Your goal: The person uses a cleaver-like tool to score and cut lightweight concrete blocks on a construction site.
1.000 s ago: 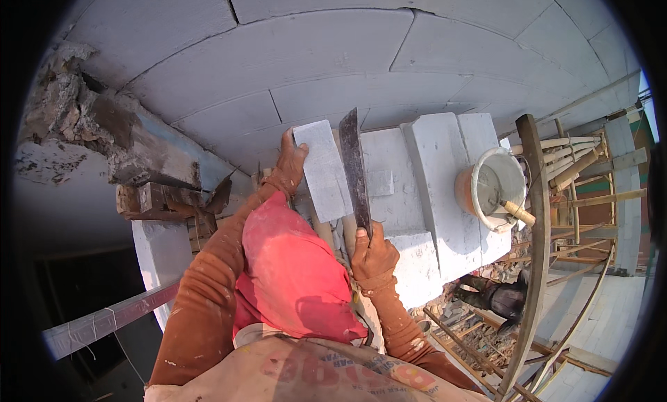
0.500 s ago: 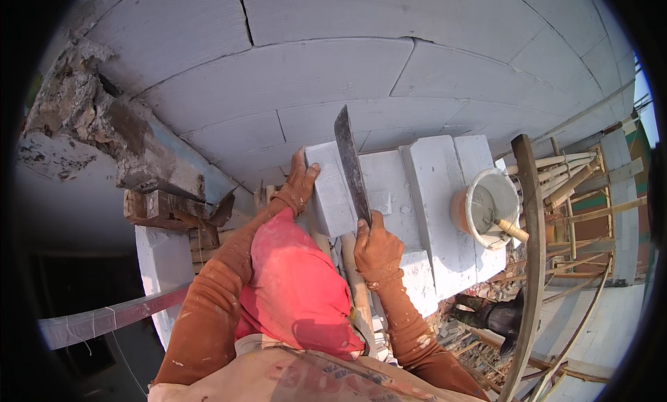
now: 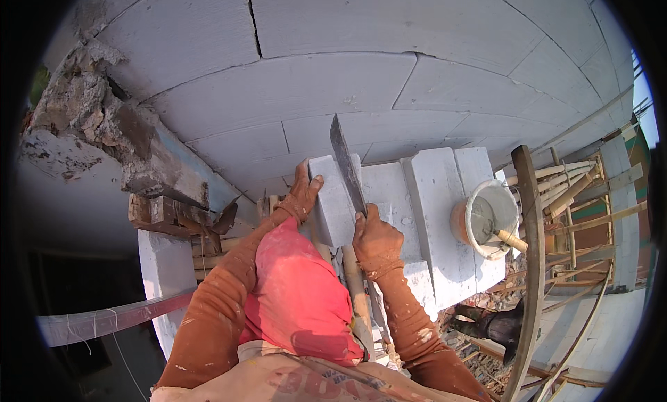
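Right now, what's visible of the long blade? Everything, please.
The long blade looks like metal, dark grey and mottled, narrowing at its far tip. The right hand grips its near end, hiding any handle. It points away from the person, leaning slightly left, across the pale block; whether it touches that block is unclear.

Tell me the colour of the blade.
The blade in the right hand is dark grey, best seen in the head view.
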A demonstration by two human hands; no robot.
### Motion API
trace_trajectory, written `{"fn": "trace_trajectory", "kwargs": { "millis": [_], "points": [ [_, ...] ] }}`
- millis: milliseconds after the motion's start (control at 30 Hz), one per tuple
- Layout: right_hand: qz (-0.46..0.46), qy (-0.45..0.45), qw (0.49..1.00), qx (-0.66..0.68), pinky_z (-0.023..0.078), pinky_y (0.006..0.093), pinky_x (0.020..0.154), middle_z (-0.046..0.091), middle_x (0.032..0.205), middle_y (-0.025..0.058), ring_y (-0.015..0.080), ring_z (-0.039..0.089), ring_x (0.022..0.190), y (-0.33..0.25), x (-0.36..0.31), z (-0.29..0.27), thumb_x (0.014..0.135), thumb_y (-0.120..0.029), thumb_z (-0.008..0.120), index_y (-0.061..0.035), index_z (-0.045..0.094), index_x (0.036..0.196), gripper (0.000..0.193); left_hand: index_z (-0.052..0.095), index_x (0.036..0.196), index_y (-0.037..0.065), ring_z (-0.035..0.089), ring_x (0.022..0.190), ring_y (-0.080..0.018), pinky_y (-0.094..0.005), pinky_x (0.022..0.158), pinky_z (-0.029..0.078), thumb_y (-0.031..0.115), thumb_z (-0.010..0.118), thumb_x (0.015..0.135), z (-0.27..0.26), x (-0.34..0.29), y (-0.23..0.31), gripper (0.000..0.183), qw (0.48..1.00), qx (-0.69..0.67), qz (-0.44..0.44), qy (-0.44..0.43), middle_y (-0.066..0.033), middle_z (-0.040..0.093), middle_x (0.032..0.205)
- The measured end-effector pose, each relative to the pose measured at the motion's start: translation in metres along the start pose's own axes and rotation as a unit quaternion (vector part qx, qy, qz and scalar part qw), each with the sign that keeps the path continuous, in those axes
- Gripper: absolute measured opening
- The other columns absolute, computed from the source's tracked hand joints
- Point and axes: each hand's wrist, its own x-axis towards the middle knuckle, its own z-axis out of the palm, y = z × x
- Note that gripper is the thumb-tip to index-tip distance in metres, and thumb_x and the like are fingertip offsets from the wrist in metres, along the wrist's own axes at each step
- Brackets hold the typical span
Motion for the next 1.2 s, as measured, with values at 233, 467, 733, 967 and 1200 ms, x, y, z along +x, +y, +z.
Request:
{"fn": "trace_trajectory", "kwargs": {
  "millis": [233,467,733,967,1200],
  "points": [
    [-0.115,0.436,0.800,0.396,0.042,0.0316,0.051,0.055,0.070,0.0120,0.0183,0.052,0.058,-0.014,-0.013,-0.064,0.094,-0.018,0.049,0.0033,0.049,0.102,0.023,0.020,0.140,-0.002,0.038,0.126,-0.0364,-0.0381,0.105,0.030,0.033,0.045,0.094,-0.004,-0.010,-0.013,0.063,0.999,-0.039,-0.017,-0.030,-0.0264,0.036,0.135],
    [-0.007,0.102,0.994,0.029,0.046,0.0425,0.047,0.055,0.049,0.0163,0.0348,0.058,0.050,0.025,-0.032,0.037,0.087,-0.022,0.055,-0.0059,0.053,0.100,0.021,0.019,0.140,-0.001,0.037,0.127,-0.0348,-0.0376,0.105,0.030,0.034,0.046,0.094,0.004,-0.006,-0.012,0.064,0.998,-0.046,-0.022,-0.038,-0.0251,0.035,0.136],
    [-0.101,0.408,0.833,0.360,0.044,0.0342,0.052,0.054,0.063,0.0164,0.0303,0.054,0.050,0.000,-0.038,-0.057,0.091,-0.019,0.053,0.0014,0.052,0.093,0.020,0.024,0.138,0.000,0.041,0.121,-0.0326,-0.0374,0.104,0.031,0.028,0.046,0.091,-0.001,-0.011,-0.029,0.059,0.994,-0.100,-0.036,-0.012,-0.0219,0.038,0.132],
    [0.027,0.016,0.999,0.025,0.051,0.0436,0.055,0.059,0.053,0.0138,0.0372,0.061,0.052,0.052,-0.049,0.077,0.087,-0.025,0.056,-0.0062,0.048,0.101,0.025,0.024,0.139,0.001,0.041,0.121,-0.0324,-0.0375,0.104,0.030,0.026,0.045,0.090,0.001,-0.015,0.001,0.058,0.997,-0.063,-0.031,-0.012,-0.0219,0.038,0.131],
    [0.010,0.043,0.994,0.102,0.047,0.0475,0.048,0.057,0.054,0.0197,0.0387,0.060,0.051,0.037,-0.055,0.083,0.086,-0.024,0.055,-0.0037,0.052,0.096,0.023,0.012,0.144,0.011,0.038,0.123,-0.0265,-0.0383,0.103,0.033,0.026,0.052,0.086,-0.001,-0.015,0.006,0.071,0.973,-0.211,-0.056,-0.076,-0.0158,0.038,0.132]
  ]
}}
